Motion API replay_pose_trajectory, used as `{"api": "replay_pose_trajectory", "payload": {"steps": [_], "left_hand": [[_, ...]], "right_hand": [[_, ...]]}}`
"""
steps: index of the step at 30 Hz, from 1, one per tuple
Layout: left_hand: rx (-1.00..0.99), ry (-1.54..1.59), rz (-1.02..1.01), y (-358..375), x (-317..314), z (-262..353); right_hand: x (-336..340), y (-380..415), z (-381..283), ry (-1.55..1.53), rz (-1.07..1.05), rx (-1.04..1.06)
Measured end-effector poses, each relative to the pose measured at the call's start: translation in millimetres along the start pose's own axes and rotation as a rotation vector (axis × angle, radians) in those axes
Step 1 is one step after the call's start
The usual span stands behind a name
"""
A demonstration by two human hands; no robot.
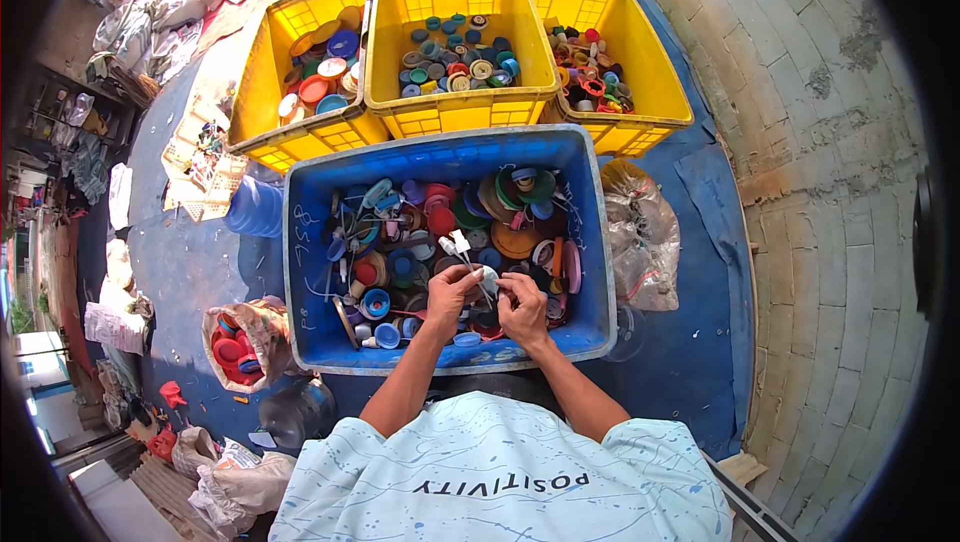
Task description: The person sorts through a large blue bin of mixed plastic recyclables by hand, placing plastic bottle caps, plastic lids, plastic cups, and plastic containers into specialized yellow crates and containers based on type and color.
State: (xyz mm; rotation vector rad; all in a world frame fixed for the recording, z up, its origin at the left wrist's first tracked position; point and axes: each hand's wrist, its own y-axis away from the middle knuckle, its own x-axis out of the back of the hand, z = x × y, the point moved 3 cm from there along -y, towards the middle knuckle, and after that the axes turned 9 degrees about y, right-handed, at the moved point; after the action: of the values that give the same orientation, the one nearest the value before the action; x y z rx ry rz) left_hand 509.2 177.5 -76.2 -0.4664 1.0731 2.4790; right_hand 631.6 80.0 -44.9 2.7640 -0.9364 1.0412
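Both my hands are over the blue crate (300, 272), which is full of mixed plastic caps and lids. My left hand (452, 292) is closed in a pinch on white plastic pieces with thin stems (460, 242), which stick up past the fingertips. Close beside it, my right hand (524, 310) has its fingers closed at the edge of a pale round cap (489, 280). The two hands nearly meet at this cap, and the fingers partly hide it. Beneath them lie loose caps, among them a blue cap (376, 303) and an orange lid (514, 239).
Behind the blue crate stand a left yellow crate (250, 107), a middle yellow crate (460, 120) and a right yellow crate (640, 107), all holding caps. A sack of red lids (270, 342) is at left, a clear plastic bag (650, 252) at right. A block wall (830, 242) bounds the right.
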Motion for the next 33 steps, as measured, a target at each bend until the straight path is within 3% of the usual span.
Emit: {"api": "replay_pose_trajectory", "payload": {"steps": [6, 10, 11, 12, 18, 23, 29, 33], "left_hand": [[-0.042, -0.022, 0.085, 9.7, 2.5, 4.7], [-0.069, 0.007, 0.101, 6.2, 9.6, -1.2], [-0.069, 0.024, 0.102, 8.5, 8.2, 1.2], [-0.076, 0.017, 0.117, 10.5, 7.0, 4.2], [-0.097, 0.053, 0.180, 20.2, 16.2, 9.5], [-0.079, 0.151, 0.244, 29.7, 24.3, 7.3], [-0.061, 0.233, 0.288, 35.8, 25.6, 1.4], [-0.064, 0.282, 0.294, 32.4, 23.2, -2.7]], "right_hand": [[-6.2, -12.7, 25.4, -0.040, -0.116, -0.298], [-26.7, -32.8, 69.6, -0.142, -0.127, -0.601], [-26.5, -40.5, 75.1, -0.262, -0.190, -0.767], [-36.5, -46.3, 90.3, -0.401, -0.165, -0.838], [-81.8, -76.8, 161.0, -0.349, -0.121, -1.112], [-96.2, -89.0, 173.6, -0.439, -0.126, -1.204], [-106.3, -84.8, 178.1, -0.474, -0.118, -1.145], [-82.8, -79.1, 128.9, -0.518, -0.204, -1.061]]}}
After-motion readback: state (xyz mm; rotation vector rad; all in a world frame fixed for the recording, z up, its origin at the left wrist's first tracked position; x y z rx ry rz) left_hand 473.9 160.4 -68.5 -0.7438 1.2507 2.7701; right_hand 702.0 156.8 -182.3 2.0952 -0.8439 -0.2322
